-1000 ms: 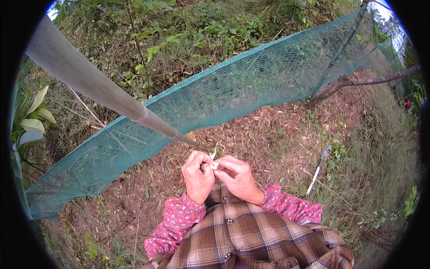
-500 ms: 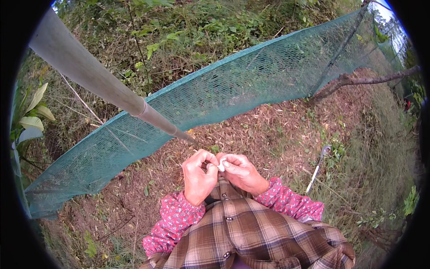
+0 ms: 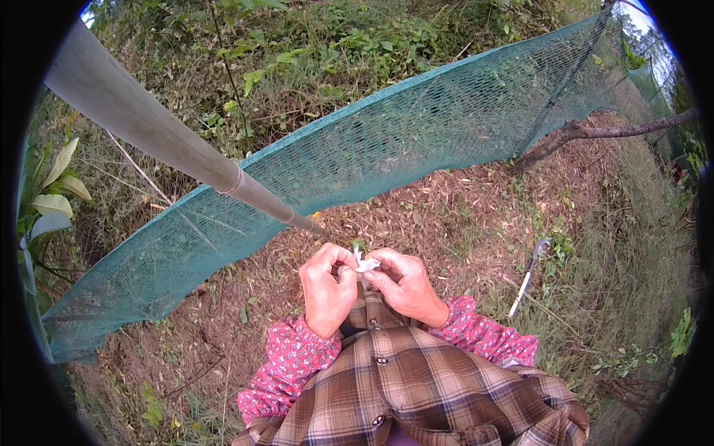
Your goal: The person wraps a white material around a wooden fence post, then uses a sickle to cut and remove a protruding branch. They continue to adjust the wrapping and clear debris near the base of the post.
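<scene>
My left hand and my right hand meet in front of my chest, above the ground. Between their fingertips is a small, crumpled white scrap, thin like plastic film or paper; its exact kind is too small to tell. Both hands pinch it, thumbs against forefingers, and a narrow strip of it sticks up between them. Pink flowered sleeves cover my forearms. Just beyond my fingers, the lower end of a bamboo pole slants down from the upper left.
Green netting stretches across from lower left to upper right, behind the pole. A sickle with a white handle lies on the grass to the right. A bare branch props near the net's right end. Broad leaves stand at far left.
The white scrap has spread out and shows more between my fingers. My hands have drawn slightly apart, both still pinching it.
</scene>
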A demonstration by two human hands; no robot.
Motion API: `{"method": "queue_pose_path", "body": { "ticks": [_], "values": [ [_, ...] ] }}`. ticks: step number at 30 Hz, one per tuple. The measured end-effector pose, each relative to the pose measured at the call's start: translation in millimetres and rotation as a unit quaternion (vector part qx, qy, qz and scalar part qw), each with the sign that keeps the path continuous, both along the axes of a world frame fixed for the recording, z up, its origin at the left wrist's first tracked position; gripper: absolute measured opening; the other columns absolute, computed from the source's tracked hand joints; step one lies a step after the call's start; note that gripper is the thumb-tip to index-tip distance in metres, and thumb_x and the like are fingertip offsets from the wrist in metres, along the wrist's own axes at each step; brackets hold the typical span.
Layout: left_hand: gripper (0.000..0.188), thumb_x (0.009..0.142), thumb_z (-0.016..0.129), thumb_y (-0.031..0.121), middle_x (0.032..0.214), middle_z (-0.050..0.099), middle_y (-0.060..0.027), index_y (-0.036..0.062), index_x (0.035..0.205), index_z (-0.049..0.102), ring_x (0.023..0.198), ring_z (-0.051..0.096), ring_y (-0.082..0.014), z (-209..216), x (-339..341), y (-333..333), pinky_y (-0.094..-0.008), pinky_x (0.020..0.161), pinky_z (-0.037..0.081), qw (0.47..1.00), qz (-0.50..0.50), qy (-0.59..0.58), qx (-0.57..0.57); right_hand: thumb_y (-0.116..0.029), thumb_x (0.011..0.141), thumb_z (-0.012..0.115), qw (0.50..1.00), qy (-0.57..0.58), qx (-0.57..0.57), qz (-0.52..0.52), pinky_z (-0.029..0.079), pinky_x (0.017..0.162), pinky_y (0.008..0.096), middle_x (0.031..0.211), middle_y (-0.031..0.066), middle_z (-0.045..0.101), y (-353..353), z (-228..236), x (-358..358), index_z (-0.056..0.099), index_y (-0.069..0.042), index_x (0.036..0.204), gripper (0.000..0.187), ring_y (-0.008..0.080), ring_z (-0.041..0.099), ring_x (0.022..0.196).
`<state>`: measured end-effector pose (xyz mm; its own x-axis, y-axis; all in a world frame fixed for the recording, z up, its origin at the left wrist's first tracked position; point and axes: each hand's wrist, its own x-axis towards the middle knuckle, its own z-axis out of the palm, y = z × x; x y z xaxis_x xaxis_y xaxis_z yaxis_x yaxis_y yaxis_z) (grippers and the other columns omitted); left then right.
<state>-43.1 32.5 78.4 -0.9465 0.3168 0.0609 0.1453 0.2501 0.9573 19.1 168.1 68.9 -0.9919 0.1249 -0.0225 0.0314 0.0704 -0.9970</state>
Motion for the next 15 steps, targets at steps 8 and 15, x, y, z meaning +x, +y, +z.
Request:
{"method": "queue_pose_path", "body": {
  "ticks": [8, 15],
  "values": [
    [0.010, 0.067, 0.050, -0.010, 0.065, 0.053, -0.0081, -0.0013, 0.070, 0.054, 0.055, 0.053, -0.0133, 3.4, 0.9, 0.8, -0.0256, 0.051, 0.042, 1.000, -0.009, 0.013, -0.003, -0.003, 0.085, 0.059, 0.983, -0.029, -0.177, -0.032, 0.047, 0.060, 0.0204, 0.085, 0.0011, 0.062, -5.5, -0.6, 2.1, 0.057, 0.003, 0.104, 0.020, 0.0052, 0.056, 0.071],
    [0.010, 0.068, 0.049, -0.010, 0.066, 0.054, -0.0072, -0.0017, 0.071, 0.055, 0.056, 0.050, -0.0106, 0.1, 5.1, 4.8, -0.0235, 0.051, 0.040, 1.000, -0.001, -0.013, 0.014, 0.000, 0.085, 0.057, 0.989, -0.007, -0.132, -0.069, 0.047, 0.059, 0.0204, 0.084, 0.0035, 0.063, -7.9, -3.1, 4.0, 0.058, 0.004, 0.101, 0.016, 0.0053, 0.057, 0.068]
  ]
}}
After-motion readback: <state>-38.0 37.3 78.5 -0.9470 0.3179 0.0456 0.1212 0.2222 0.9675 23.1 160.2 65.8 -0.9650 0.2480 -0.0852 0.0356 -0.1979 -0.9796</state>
